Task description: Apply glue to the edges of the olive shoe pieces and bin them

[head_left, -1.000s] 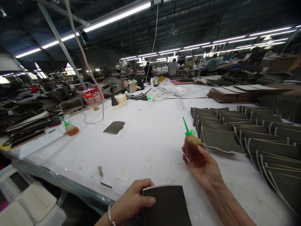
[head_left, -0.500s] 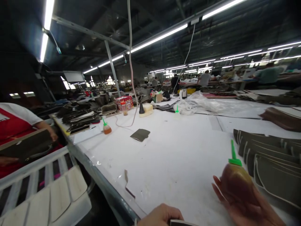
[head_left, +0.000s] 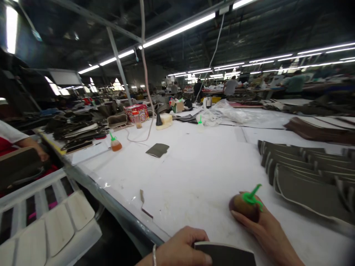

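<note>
My left hand (head_left: 187,247), with a bracelet at the wrist, pinches the left edge of a dark grey-green leather-like panel (head_left: 231,255) at the bottom of the view. The panel's lower part is cut off by the frame. To the right, my right hand (head_left: 263,225) is wrapped round a squeeze bottle (head_left: 244,208) of brownish liquid. Its green nozzle (head_left: 253,194) tilts up and to the right, above the white tabletop (head_left: 188,188). Beyond that hand lie overlapping rows of similar dark panels (head_left: 307,188).
A single dark piece (head_left: 158,150) and a thin scrap strip (head_left: 144,205) lie on the table. A second glue-type bottle (head_left: 115,144) stands farther left. At the left, a rack (head_left: 69,225) carries pale panels, and a co-worker's hand (head_left: 43,155) holds a dark piece.
My right hand has moved left with the bottle, whose nozzle has tipped from upright to slanting. The panel in my left hand has risen further into view. The camera has shifted.
</note>
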